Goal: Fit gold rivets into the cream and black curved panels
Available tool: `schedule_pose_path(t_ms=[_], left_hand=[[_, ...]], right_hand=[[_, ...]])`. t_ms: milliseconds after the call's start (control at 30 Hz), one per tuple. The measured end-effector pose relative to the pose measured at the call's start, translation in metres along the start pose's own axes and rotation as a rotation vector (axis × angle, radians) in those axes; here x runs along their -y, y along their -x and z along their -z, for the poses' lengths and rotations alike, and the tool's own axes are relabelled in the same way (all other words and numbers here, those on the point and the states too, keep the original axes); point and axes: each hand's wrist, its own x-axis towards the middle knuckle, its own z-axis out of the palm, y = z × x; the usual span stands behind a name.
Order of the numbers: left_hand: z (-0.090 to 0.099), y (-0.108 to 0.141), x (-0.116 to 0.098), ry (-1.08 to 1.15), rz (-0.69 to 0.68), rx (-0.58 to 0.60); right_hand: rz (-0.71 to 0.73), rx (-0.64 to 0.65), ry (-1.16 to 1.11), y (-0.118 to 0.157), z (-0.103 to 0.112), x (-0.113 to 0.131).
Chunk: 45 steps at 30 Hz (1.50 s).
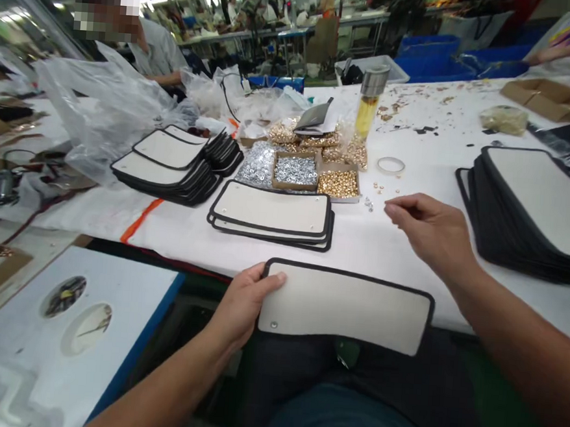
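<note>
My left hand (pixel 244 298) grips the left end of an off-white panel with black edging (pixel 346 309), thumb on top. A single silver snap or eyelet (pixel 274 324) shows near its lower left corner. Over the table, my right hand (pixel 427 230) is closed in a pinch; whatever lies between thumb and forefinger is too small to make out. Just left of those fingertips are loose silver pieces (pixel 369 205). Beyond the held panel, a low stack of similar panels (pixel 273 207) has small metal fittings at the top one's corners.
Small boxes of silver pieces (pixel 295 170) and gold pieces (pixel 338 183) stand mid-table. Taller panel stacks rise at left (pixel 164 159) and right (pixel 544 199). Behind are a glass bottle (pixel 369 102), a tape ring (pixel 390 165) and plastic bags (pixel 102 97). A co-worker (pixel 154 48) sits across at left.
</note>
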Motion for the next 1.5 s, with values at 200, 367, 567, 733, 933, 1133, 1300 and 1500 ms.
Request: schedule_pose_path(t_ms=[200,367,567,733,933,1133,1300,1500], left_hand=[[-0.014,0.014,0.033,0.094,0.054,0.012],[-0.018,0.029,0.041,0.157,0.060,0.123],[-0.016,0.034,0.037,0.168,0.030,0.163],[-0.015,0.035,0.037,0.164,0.009,0.182],[-0.016,0.034,0.038,0.084,-0.028,0.155],[-0.015,0.037,0.039,0.003,-0.072,0.136],[-0.016,0.039,0.036,-0.186,-0.139,0.087],[-0.018,0.041,0.030,-0.445,-0.337,0.026]], right_hand=[[0.245,0.416,-0.504,0.107,-0.035,0.077],[0.156,0.408,-0.574,0.122,-0.053,0.069],[0.197,0.412,-0.623,0.119,-0.047,0.073],[0.208,0.397,-0.628,0.121,-0.048,0.075],[0.235,0.368,-0.553,0.122,-0.046,0.078],[0.297,0.365,-0.484,0.122,-0.045,0.079],[0.305,0.415,-0.434,0.117,-0.041,0.078],[0.276,0.514,-0.433,0.109,-0.037,0.077]])
